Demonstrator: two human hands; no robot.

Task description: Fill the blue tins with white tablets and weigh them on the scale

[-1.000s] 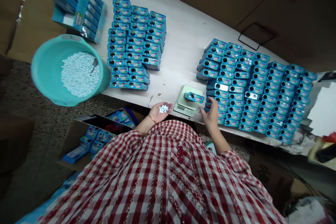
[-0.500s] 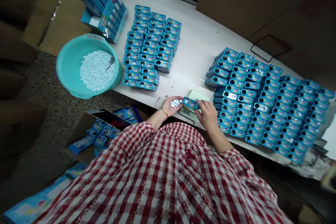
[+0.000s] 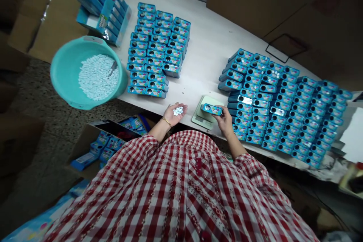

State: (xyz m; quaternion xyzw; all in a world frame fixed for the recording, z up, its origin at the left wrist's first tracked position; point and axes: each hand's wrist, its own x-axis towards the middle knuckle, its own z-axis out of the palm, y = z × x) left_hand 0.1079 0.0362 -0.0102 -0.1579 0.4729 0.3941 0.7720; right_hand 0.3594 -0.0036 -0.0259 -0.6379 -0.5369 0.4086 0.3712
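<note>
1. So I'm standing here watching someone in a red-and-white checked cotton shirt [image 3: 176, 189] at a long white-topped table [image 3: 204, 41].
2. Their left hand [image 3: 171, 115] is palm up near the table's front edge, fingers stretched out and slightly cupped, not gripping anything. A little pile of small white pellets [image 3: 178, 111] just sits on the palm. There's a thin gold-coloured bracelet [image 3: 166, 121] on that wrist.
3. Right hand [image 3: 225, 121] has its fingers and thumb closed round one end of a slim blue rectangular box with a round hole in its top [image 3: 212, 109]. That box is over a pale green flat scale [image 3: 202, 122]; honestly can't tell if it's touching the plate.
4. Just right of that hand there's a big block of matching blue boxes [image 3: 283, 121] packed in rows, with a few loose white pellets [image 3: 272, 72] lying on top towards the back.
5. Smaller block of the same boxes [image 3: 155, 51] over on the table's left side.
6. Left of those is a round teal plastic tub [image 3: 64, 75] with a heap of white pellets [image 3: 98, 79] inside and a greyish scoop-like tool [image 3: 112, 69] stuck in it.
7. Below the table, a brown cardboard carton [image 3: 81, 140] holds more blue packs [image 3: 98, 147].
</note>
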